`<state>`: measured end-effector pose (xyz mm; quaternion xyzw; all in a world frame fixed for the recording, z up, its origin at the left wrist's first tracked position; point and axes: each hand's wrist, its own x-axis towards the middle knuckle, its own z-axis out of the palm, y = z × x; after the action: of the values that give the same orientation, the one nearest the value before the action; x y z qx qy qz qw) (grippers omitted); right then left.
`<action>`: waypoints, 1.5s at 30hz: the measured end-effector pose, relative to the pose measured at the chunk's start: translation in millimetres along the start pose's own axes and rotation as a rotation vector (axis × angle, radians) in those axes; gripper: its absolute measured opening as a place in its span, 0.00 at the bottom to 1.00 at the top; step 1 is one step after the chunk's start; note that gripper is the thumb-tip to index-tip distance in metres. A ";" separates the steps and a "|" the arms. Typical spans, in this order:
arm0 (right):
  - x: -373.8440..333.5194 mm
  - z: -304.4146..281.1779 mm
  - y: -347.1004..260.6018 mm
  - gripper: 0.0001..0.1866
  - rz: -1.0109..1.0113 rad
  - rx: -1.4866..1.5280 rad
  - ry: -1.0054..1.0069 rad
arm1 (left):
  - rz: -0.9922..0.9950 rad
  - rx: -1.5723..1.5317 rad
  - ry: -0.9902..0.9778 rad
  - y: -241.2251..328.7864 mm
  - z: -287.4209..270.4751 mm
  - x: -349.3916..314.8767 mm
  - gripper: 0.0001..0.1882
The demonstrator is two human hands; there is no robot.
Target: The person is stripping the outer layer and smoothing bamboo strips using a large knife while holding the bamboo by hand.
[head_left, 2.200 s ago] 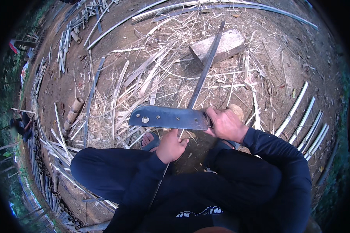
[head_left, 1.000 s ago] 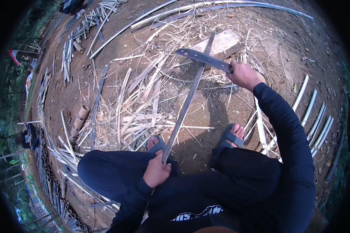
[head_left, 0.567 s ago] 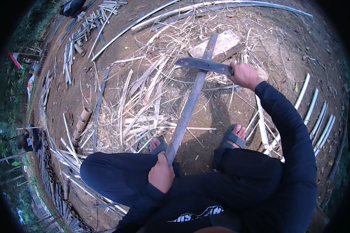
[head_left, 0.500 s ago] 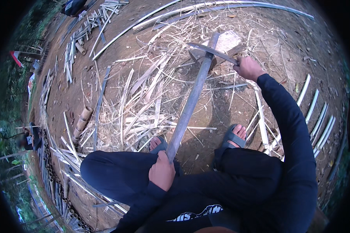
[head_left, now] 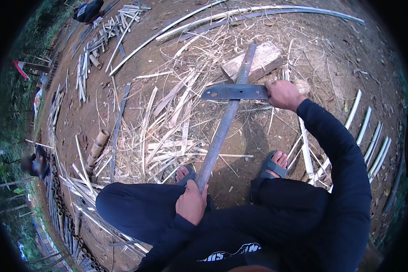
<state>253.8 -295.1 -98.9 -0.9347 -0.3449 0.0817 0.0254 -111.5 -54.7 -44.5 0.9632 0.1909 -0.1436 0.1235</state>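
Observation:
My left hand (head_left: 191,201) is closed around the near end of a long greyish bamboo strip (head_left: 219,138), close to my left knee. The strip slants away from me, and its far end lies on a wooden block (head_left: 262,59). In my right hand (head_left: 285,94) is a machete, gripped by its handle, which the fingers mostly hide. Its broad dark blade (head_left: 233,92) lies flat across the strip, just on the near side of the block, tip pointing left. A rounded pale end (head_left: 301,86) shows beside the right hand.
Shavings and split bamboo pieces (head_left: 174,109) litter the ground ahead. A bamboo tube (head_left: 97,147) lies at the left, and several pale strips (head_left: 371,145) at the right. My sandalled feet (head_left: 274,165) flank the strip. Two people (head_left: 38,163) are farther off at the left.
My right hand has drawn the machete nearer to me along the strip, and its blade has turned to show its broad face. The left hand keeps its hold.

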 end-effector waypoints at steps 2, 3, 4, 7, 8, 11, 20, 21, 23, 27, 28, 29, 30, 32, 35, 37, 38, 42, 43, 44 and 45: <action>-3.8 22.0 22.3 0.20 0.102 0.021 0.024 | 0.009 -0.003 -0.001 5.0 6.6 -6.3 0.20; 8.7 21.6 45.5 0.19 0.209 0.071 0.098 | 0.025 -0.014 0.056 8.0 4.8 0.8 0.21; 10.9 14.4 52.4 0.19 0.181 0.070 0.100 | 0.033 -0.021 0.100 7.7 4.3 1.6 0.22; 19.2 12.4 32.7 0.20 0.136 -0.023 0.028 | -0.040 -0.036 -0.032 4.7 3.4 4.1 0.42; 15.9 15.3 19.5 0.20 0.141 0.013 0.051 | -0.026 -0.030 0.012 6.9 -0.2 2.3 0.39; -5.0 6.7 1.1 0.20 -0.003 -0.055 -0.050 | 0.040 0.035 0.070 3.6 6.1 -0.9 0.27; -9.7 7.4 25.4 0.19 0.142 0.020 0.038 | -0.010 -0.030 0.068 5.2 -0.3 -7.0 0.26; -17.7 19.1 9.1 0.21 0.045 0.015 0.053 | -0.010 -0.051 0.048 9.2 -0.7 -4.8 0.25; -28.3 27.4 -30.9 0.20 -0.024 0.132 0.049 | -0.053 -0.295 -0.067 -1.4 4.4 -3.4 0.21; -38.4 26.2 -33.1 0.19 -0.109 0.187 0.142 | -0.192 -0.797 -0.377 -1.4 -14.8 4.3 0.18; -37.8 24.4 -26.8 0.19 -0.132 0.153 0.199 | -0.196 -0.839 -0.408 -3.6 -13.5 5.4 0.18; -35.5 25.1 -20.0 0.19 -0.126 0.106 0.211 | -0.200 -0.881 -0.440 -6.0 -11.3 6.2 0.18; -31.7 25.5 -11.1 0.19 -0.121 0.057 0.221 | -0.188 -0.824 -0.393 -6.9 -6.0 4.1 0.18; -24.0 18.7 -5.9 0.20 -0.059 0.017 0.158 | -0.066 -0.697 -0.240 -18.3 14.0 -2.7 0.19; -27.5 13.4 -20.4 0.21 -0.085 0.076 0.051 | -0.045 -0.608 -0.176 -4.7 2.1 -1.5 0.19; -29.1 20.6 -14.3 0.21 -0.143 0.085 0.098 | -0.160 -0.663 -0.288 1.7 0.3 -1.5 0.19; -21.5 26.0 -6.8 0.20 -0.093 0.063 0.088 | -0.109 -0.644 -0.244 -0.8 5.4 -3.2 0.19; 17.9 43.0 32.5 0.17 0.162 0.159 0.168 | 0.015 -0.614 -0.127 -10.0 25.3 1.0 0.20; 22.1 31.3 24.7 0.17 0.122 0.142 0.170 | 0.035 -0.613 -0.100 -8.0 23.2 8.9 0.20; 20.8 23.2 12.5 0.17 0.017 0.094 0.160 | 0.029 -0.612 -0.086 -6.0 20.3 12.6 0.20; 9.8 20.4 -5.5 0.17 -0.082 0.051 0.122 | 0.013 -0.613 -0.099 -5.3 21.7 8.5 0.20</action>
<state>254.2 -284.8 -119.8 -0.9222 -0.3784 0.0323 0.0732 -111.1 -53.5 -68.4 0.8739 0.2130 -0.1255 0.4186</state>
